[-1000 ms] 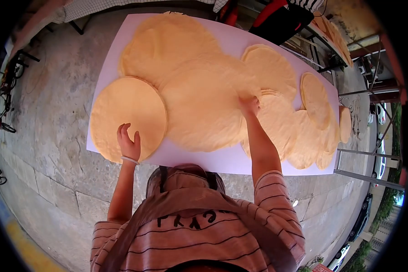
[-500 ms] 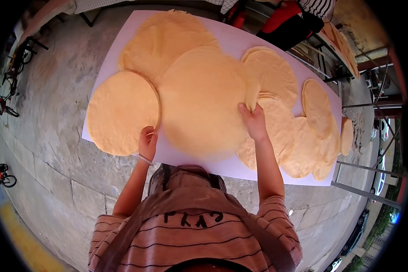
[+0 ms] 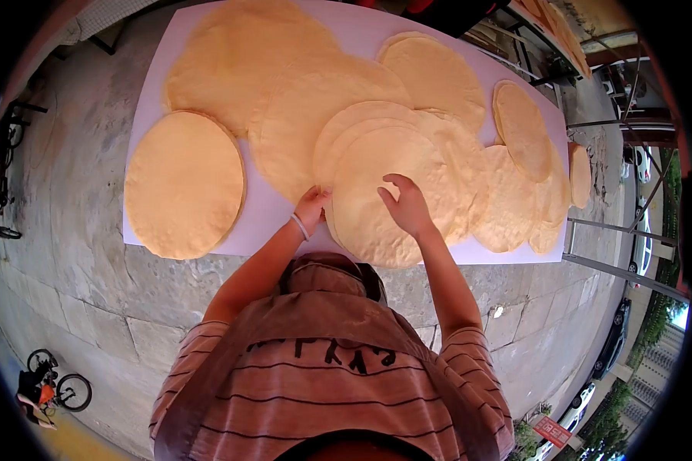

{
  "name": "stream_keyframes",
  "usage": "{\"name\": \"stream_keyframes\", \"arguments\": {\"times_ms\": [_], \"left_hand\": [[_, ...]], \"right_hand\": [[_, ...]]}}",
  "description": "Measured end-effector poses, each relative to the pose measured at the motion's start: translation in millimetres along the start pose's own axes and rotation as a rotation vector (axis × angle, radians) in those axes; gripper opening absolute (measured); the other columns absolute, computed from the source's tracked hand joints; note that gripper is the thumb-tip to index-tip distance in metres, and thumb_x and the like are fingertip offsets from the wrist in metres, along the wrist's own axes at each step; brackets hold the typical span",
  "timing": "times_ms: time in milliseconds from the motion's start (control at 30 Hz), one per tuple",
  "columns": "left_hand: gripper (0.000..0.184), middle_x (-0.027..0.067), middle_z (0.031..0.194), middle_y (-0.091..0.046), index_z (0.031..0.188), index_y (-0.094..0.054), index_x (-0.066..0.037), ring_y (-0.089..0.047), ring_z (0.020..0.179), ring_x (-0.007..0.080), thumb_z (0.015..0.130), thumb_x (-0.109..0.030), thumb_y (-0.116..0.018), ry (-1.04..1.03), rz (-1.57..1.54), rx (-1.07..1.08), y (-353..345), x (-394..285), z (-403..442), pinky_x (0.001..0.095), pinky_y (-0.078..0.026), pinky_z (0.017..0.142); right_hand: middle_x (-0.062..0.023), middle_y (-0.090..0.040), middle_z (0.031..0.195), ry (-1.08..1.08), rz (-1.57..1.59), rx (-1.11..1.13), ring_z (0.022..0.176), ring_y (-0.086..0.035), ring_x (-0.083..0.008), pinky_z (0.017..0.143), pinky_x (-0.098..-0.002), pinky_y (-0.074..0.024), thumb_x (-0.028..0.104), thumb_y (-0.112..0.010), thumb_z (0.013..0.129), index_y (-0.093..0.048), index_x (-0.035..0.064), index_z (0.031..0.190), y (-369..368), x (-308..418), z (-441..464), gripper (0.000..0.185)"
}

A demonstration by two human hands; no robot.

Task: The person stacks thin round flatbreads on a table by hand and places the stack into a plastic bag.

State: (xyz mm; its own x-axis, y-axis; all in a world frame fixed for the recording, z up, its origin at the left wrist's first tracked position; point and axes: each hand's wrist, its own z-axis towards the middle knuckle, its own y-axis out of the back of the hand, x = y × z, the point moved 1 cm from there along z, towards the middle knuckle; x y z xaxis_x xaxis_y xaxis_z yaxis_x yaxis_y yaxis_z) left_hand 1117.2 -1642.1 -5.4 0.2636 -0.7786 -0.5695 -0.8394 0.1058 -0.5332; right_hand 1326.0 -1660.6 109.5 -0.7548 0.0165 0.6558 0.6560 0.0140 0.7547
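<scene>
Thin, round, pale-yellow sheets resembling flatbread lie in overlapping piles on a white tabletop (image 3: 273, 223). My left hand (image 3: 313, 209) is closed at the left edge of a fanned stack of round sheets (image 3: 384, 184) at the front middle, its fingertips pinching the rim. Over that same stack my right hand (image 3: 406, 206) hovers, thumb and fingers apart, holding nothing. Left of my hands sits a separate round pile (image 3: 184, 184) with an even edge. Behind the fanned stack, a large wide sheet (image 3: 292, 115) spreads out flat.
More round sheets lie at the back (image 3: 434, 77) and along the right side (image 3: 507, 200) of the table. A metal frame (image 3: 623, 273) stands beyond the right edge. A bicycle (image 3: 58, 388) is on the concrete floor (image 3: 77, 230) at lower left.
My right hand has let go of the large sheet and moved left. My left hand has shifted from the left pile to the fanned stack's edge. The view has tilted, and the table sits higher.
</scene>
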Motion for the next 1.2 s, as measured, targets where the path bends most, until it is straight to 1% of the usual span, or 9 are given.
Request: {"name": "stream_keyframes", "arguments": {"times_ms": [200,267,367,500,767,933,1000,1167,1200], "left_hand": [[0.012,0.0041,0.091,-0.063,0.094,-0.055,-0.012,-0.063,0.077,0.0162,0.091,-0.022,-0.051,0.017,-0.243,0.154,-27.8,-6.2,-21.2,0.0312,-0.052,0.062],[0.011,0.005,0.093,-0.063,0.095,-0.055,-0.011,-0.063,0.079,0.0167,0.091,-0.02,-0.051,-0.085,-0.263,0.141,-27.2,-18.0,-34.0,0.0308,-0.052,0.064],[0.028,0.0062,0.1,-0.063,0.11,-0.053,-0.011,-0.063,0.082,0.0173,0.093,-0.032,-0.045,-0.09,-0.092,0.013,6.2,-24.1,-30.9,0.0317,-0.051,0.067],[0.046,0.0063,0.101,-0.062,0.117,-0.048,-0.012,-0.062,0.085,0.0187,0.092,-0.049,-0.036,0.049,-0.036,-0.02,20.5,-27.2,-25.4,0.0344,-0.051,0.071],[0.033,0.0049,0.084,-0.064,0.1,-0.056,-0.005,-0.062,0.073,0.0136,0.094,-0.035,-0.044,-0.189,0.115,-0.012,-19.0,-31.0,-36.0,0.0263,-0.051,0.067],[0.023,-0.0018,0.065,-0.05,0.079,-0.056,-0.003,-0.047,0.05,0.0071,0.092,-0.022,-0.051,-0.42,0.323,0.031,1.3,-21.0,-30.5,0.0251,-0.05,0.052],[0.023,-0.0002,0.064,-0.052,0.083,-0.057,-0.001,-0.051,0.053,0.0082,0.092,-0.021,-0.051,-0.35,0.299,-0.048,3.3,-33.3,-44.2,0.0241,-0.049,0.05],[0.02,0.0029,0.068,-0.053,0.093,-0.054,0.002,-0.056,0.054,0.0118,0.09,-0.018,-0.052,-0.281,0.321,-0.271,58.4,-34.0,-31.4,0.0281,-0.052,0.049],[0.028,0.0051,0.07,-0.055,0.109,-0.046,0.005,-0.057,0.055,0.0139,0.09,-0.016,-0.05,-0.231,0.283,-0.245,59.6,-31.4,-30.2,0.0292,-0.053,0.049]], "right_hand": [[-0.0231,-0.059,0.092,-0.213,0.129,-0.408,0.09,-0.056,-0.0397,0.076,-0.0423,-0.0459,0.028,-0.053,0.087,-0.055,-0.0013,0.101,-79.7,51.3,-50.8,0.032],[-0.0237,-0.058,0.075,-0.398,0.29,-0.249,0.074,-0.058,-0.0389,0.064,-0.041,-0.0459,0.027,-0.047,0.091,-0.056,-0.0023,0.092,-45.8,24.7,-57.6,0.031],[-0.0201,-0.056,0.064,-0.5,-0.024,-0.467,0.057,-0.055,-0.0306,0.054,-0.0383,-0.0422,0.025,-0.043,0.093,-0.056,-0.0031,0.083,63.8,-42.6,-71.5,0.033],[-0.0155,-0.062,0.071,-0.305,-0.214,-0.546,0.063,-0.059,-0.0296,0.058,-0.0356,-0.0459,0.024,-0.04,0.094,-0.059,0.0003,0.101,178.9,65.6,-66.0,0.031],[-0.0225,-0.061,0.083,-0.29,-0.193,-0.04,0.075,-0.06,-0.0373,0.064,-0.0457,-0.048,0.025,-0.043,0.09,-0.055,0.0025,0.103,-35.7,61.3,-19.7,0.028],[-0.0212,-0.061,0.08,-0.126,-0.137,-0.371,0.074,-0.061,-0.0363,0.064,-0.0448,-0.0486,0.029,-0.046,0.089,-0.055,0.0026,0.103,-93.1,90.3,-43.4,0.031],[-0.0195,-0.063,0.078,-0.327,-0.217,-0.045,0.07,-0.062,-0.0368,0.062,-0.0461,-0.0488,0.027,-0.045,0.09,-0.056,0.0038,0.101,-61.6,64.6,-42.4,0.028],[-0.018,-0.063,0.081,-0.329,-0.415,-0.473,0.073,-0.06,-0.036,0.062,-0.0432,-0.0469,0.021,-0.042,0.092,-0.06,0.0057,0.103,138.9,85.0,-38.8,0.026],[-0.018,-0.063,0.082,-0.308,-0.385,-0.454,0.074,-0.06,-0.0359,0.062,-0.0427,-0.0468,0.02,-0.044,0.091,-0.06,0.0052,0.103,157.2,112.5,-36.1,0.025]]}}
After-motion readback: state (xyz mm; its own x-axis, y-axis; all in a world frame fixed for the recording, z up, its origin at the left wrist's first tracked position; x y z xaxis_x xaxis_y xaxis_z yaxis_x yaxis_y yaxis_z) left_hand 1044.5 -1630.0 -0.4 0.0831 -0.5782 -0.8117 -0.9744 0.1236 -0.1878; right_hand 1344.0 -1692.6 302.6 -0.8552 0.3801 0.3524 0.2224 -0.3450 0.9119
